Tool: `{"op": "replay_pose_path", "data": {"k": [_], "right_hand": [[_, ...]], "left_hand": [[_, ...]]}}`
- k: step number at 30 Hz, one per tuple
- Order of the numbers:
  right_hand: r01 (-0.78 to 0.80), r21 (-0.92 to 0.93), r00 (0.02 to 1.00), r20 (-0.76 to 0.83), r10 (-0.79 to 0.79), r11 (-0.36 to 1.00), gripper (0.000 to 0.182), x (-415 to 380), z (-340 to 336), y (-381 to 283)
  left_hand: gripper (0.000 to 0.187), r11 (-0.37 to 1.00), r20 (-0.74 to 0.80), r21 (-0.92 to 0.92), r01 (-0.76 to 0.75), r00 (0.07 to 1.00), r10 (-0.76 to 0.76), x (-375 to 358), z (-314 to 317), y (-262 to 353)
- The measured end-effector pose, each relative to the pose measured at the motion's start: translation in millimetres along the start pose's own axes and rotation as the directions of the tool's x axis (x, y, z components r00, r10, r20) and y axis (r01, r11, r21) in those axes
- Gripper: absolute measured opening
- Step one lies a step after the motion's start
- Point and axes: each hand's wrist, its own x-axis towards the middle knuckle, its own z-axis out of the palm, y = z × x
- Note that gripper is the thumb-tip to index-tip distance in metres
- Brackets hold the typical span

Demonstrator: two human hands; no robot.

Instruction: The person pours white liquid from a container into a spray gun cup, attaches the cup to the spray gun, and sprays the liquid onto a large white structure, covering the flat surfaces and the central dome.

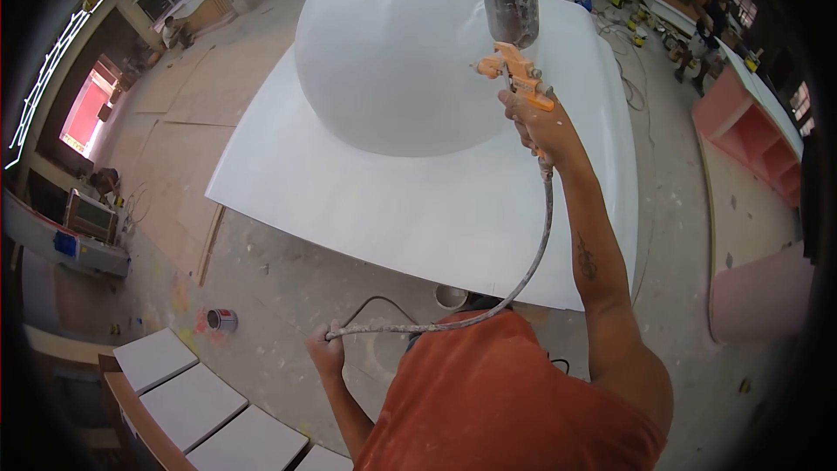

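Note:
My right hand [539,126] is wrapped round the grip of an orange spray gun [521,78], raised over a white board. A metal paint cup [511,13] sits upright on top of the gun, and its nozzle points left toward a large white dome [392,61]. The dome rests on the broad white board [349,201]. From the gun's base an air hose [534,270] curves down and across my front. At lower left, my left hand [327,351] is closed on that hose. Whether any spray leaves the nozzle I cannot make out.
A paint can [222,320] stands on the floor at left, and a white bucket [451,296] near the board's front edge. White panels [193,403] lie at lower left. A pink cabinet [750,135] is at right. Two people are farther off, one seated at left, one standing at right.

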Motion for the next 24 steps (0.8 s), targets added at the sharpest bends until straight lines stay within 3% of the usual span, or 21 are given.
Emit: {"op": "replay_pose_path", "data": {"k": [4,9,11,16,18,22,24], "right_hand": [[0.017,0.107,0.993,0.116,-0.030,0.994,0.030,-12,1,-15],[0.002,0.067,0.998,0.068,-0.007,0.998,0.028,-2,-7,-2],[-0.044,-0.128,0.996,-0.089,0.033,0.991,0.034,5,-9,2],[-0.004,-0.219,0.974,-0.220,-0.045,0.976,0.035,11,-20,11],[0.008,-0.236,0.959,-0.275,-0.075,0.972,0.035,24,-25,14],[0.085,-0.374,0.901,-0.367,-0.231,0.923,0.038,57,-40,14],[0.116,-0.420,0.874,-0.387,-0.293,0.900,0.039,63,-46,17]], "left_hand": [[0.047,0.998,-0.022,0.049,0.026,0.999,-0.025,0,-7,14],[0.047,0.997,-0.033,0.056,-0.060,0.998,0.062,4,-3,11],[0.047,0.998,-0.013,0.023,-0.061,0.998,0.061,7,-6,16],[0.046,0.999,0.039,0.010,-0.048,0.998,0.047,-1,2,4],[0.046,0.990,0.058,0.047,-0.135,0.990,0.132,0,6,-4],[0.046,0.993,0.082,-0.032,-0.117,0.990,0.119,-3,14,-5],[0.046,0.995,0.077,0.041,-0.090,0.993,0.086,-6,19,-7]]}}
